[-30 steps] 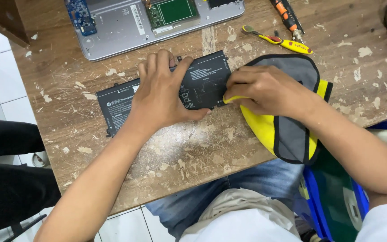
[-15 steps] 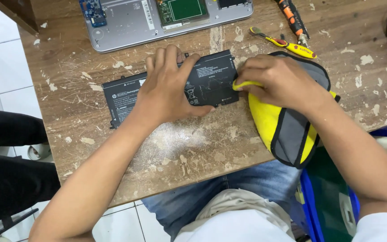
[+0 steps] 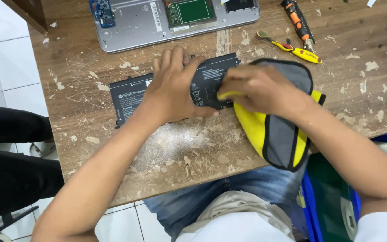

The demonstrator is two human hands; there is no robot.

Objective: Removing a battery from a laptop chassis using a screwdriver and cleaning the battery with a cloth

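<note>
Left hand (image 3: pixel 173 92) lies flat, fingers spread, pinning the black battery pack (image 3: pixel 135 96) on the scuffed counter (image 3: pixel 193 148). Right hand (image 3: pixel 258 87) fingers pinch a yellow-grey cloth (image 3: pixel 276 134) (pressed against the battery's right end).

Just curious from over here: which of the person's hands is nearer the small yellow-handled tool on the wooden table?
Right. The right hand lies just below the yellow-handled tool; the left hand rests farther left on the flat black battery pack.
</note>
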